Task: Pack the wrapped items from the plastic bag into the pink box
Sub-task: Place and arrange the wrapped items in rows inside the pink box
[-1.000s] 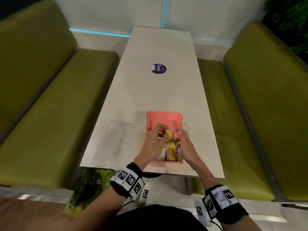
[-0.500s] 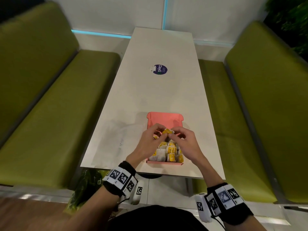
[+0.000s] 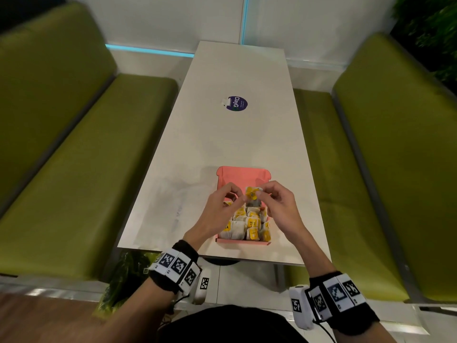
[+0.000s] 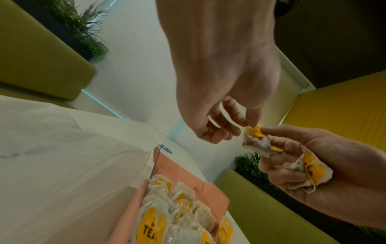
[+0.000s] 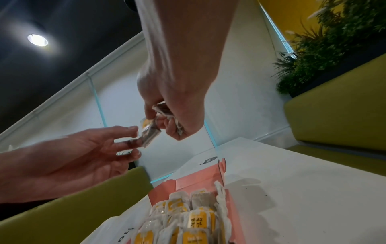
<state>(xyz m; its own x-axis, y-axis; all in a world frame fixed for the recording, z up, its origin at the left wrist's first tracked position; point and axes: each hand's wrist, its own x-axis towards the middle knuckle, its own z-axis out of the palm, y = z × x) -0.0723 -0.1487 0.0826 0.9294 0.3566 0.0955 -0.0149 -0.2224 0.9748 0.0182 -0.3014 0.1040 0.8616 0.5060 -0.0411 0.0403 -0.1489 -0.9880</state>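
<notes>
The pink box [image 3: 241,241] lies open at the table's near edge, its lid [image 3: 242,176] folded back, with several wrapped tea bags [image 3: 247,225] with yellow labels packed inside. Above the box both hands hold one wrapped tea bag [image 3: 252,196] between them. My left hand [image 3: 240,198] pinches its yellow top [image 4: 253,130]. My right hand [image 3: 260,194] grips the same bag and keeps a second wrapped tea bag [image 4: 311,171] curled in its palm. The clear plastic bag [image 3: 183,194] lies flat on the table left of the box.
A round purple sticker [image 3: 237,103] sits mid-table. Green benches [image 3: 86,157] flank the white table [image 3: 235,139] on both sides. A green bag [image 3: 123,276] lies on the floor under the table's near left corner.
Both hands have risen from inside the box and now hold one tea bag up between them. The packed tea bags in the box are uncovered.
</notes>
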